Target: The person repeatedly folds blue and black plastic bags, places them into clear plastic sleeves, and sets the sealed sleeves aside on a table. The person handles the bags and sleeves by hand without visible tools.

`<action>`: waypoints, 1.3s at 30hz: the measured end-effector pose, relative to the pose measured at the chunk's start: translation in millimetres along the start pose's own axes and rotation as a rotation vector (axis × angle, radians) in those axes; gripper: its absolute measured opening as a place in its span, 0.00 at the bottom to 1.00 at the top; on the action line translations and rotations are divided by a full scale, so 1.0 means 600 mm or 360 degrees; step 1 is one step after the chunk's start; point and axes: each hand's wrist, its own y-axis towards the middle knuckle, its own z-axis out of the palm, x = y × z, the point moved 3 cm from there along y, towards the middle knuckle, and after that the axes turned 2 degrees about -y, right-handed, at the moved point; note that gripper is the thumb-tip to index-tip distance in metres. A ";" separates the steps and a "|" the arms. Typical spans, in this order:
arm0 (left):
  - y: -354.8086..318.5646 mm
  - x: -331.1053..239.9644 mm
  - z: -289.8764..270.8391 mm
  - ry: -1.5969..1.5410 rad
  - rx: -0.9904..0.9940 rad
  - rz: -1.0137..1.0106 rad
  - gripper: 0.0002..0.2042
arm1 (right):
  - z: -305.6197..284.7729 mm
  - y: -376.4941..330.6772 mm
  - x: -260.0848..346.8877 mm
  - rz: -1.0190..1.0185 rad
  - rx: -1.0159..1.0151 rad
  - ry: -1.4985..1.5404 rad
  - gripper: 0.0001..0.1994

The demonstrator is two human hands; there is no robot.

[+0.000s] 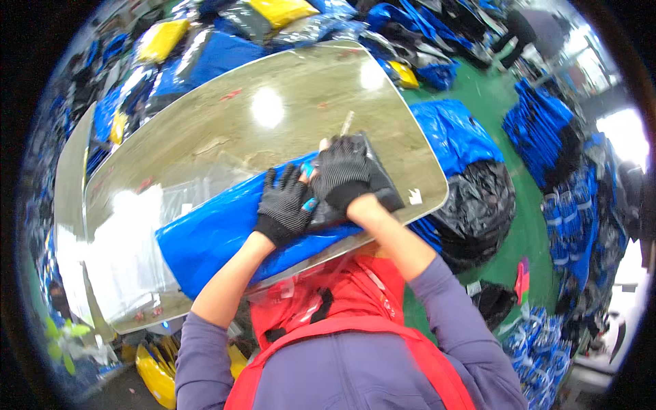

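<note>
A folded blue and black sheet-like piece (pixel 205 239), perhaps a raincoat or bag, lies along the near edge of the table; its kind I cannot tell. My left hand (pixel 283 208), in a dark striped glove with blue at the thumb, presses flat on its blue part with fingers spread. On the black part rests my right hand (pixel 344 171), in a matching glove, its fingers stretched away from me and close to the left hand. Neither hand appears to grip anything. The black end (pixel 381 174) sticks out to the right of my right hand.
The table (pixel 287 102) has a shiny brownish top. Clear plastic bags (pixel 130 232) lie at its left. Blue and yellow packed bundles (pixel 212 61) are heaped beyond it. A large blue and black bundle (pixel 471 184) stands at the right, and blue stacks (pixel 540 133) sit on the green floor.
</note>
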 end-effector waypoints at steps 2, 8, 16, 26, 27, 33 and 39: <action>-0.019 -0.004 -0.044 0.0054 -0.0120 0.0381 0.29 | -0.002 -0.021 0.047 -0.0558 -0.0032 0.0335 0.39; -0.279 0.185 -0.156 0.1093 0.0054 -0.1321 0.41 | -0.010 -0.043 0.096 -0.0369 0.0044 -0.0008 0.43; -0.420 0.262 -0.111 -0.1785 -0.0652 -0.1388 0.36 | 0.033 -0.039 0.216 -0.0398 0.0057 0.0091 0.35; -0.412 0.244 -0.160 -0.2263 -0.0289 -0.1514 0.29 | 0.049 -0.044 0.202 -0.0484 -0.0124 0.0180 0.30; -0.405 0.247 -0.166 -0.2042 -0.0341 -0.1509 0.29 | 0.048 -0.042 0.201 -0.0487 -0.0122 0.0184 0.30; -0.389 0.239 -0.179 -0.1999 -0.0454 -0.1474 0.29 | 0.026 -0.084 0.170 -0.0797 -0.0711 0.0589 0.25; -0.257 0.123 -0.225 -0.2547 -0.0563 -0.1140 0.25 | 0.039 -0.170 0.139 -0.0606 -0.0528 0.0820 0.22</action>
